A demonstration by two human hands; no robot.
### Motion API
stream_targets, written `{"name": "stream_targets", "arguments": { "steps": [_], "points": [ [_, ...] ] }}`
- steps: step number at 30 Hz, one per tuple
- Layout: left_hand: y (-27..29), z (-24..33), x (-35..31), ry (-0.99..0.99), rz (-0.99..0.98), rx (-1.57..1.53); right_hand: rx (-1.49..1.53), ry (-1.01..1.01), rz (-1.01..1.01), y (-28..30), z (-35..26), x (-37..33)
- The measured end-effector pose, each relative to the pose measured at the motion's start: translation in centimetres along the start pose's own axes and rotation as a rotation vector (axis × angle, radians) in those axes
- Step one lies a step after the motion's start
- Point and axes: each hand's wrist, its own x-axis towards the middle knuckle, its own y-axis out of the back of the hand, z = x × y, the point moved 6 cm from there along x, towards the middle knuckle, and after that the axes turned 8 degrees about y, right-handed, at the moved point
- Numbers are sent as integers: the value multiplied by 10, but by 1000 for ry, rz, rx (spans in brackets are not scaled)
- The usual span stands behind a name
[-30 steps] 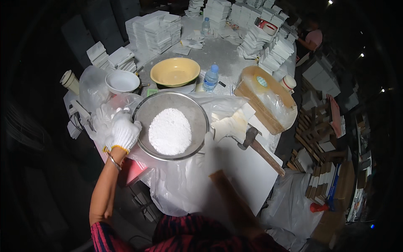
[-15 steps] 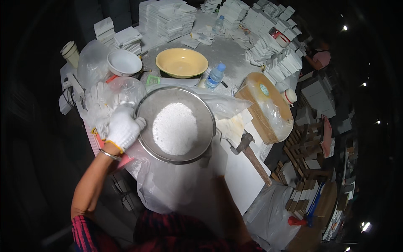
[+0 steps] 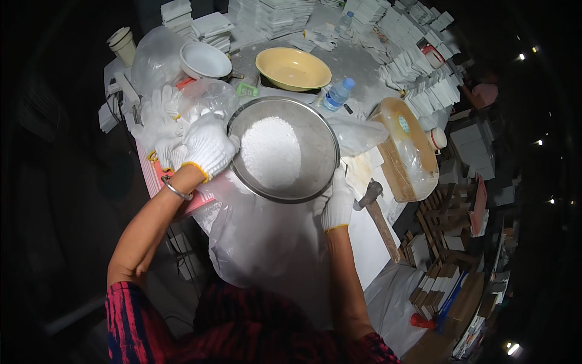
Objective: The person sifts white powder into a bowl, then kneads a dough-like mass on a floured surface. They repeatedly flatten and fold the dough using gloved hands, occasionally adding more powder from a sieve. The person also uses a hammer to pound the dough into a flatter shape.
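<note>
A round metal sieve with a shiny rim is held up in front of me, tilted a little. White powder lies heaped toward its left side. My left hand, in a white knitted glove with a yellow cuff, grips the left rim. At the lower right of the rim is my gloved right hand, closed against the sieve, its fingers partly hidden beneath. Under the sieve spreads a clear plastic sheet. Left of my left hand lie spare white gloves.
Beyond the sieve stand a yellow basin, a white bowl and a water bottle. A hammer and a plastic-wrapped cardboard box lie at the right. Stacks of white tiles line the far side. Another person is at the far right.
The view has shifted, so the table things appear farther right and higher. The powder has slid toward the left of the sieve. My right hand, blurred before, now shows clearly at the rim.
</note>
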Motion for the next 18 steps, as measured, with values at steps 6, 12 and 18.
{"name": "stream_targets", "arguments": {
  "steps": [6, 12, 18],
  "points": [
    [37, -6, 18, 60, -58, 10, -290, -237, 68, -31, -23, -47],
    [37, 9, 11, -36, -32, -140, -264, -7, 12, -17, -21, -30],
    [21, 7, 6, -102, 241, -58, -132, -215, 79, -4, 7, -7]
  ]
}}
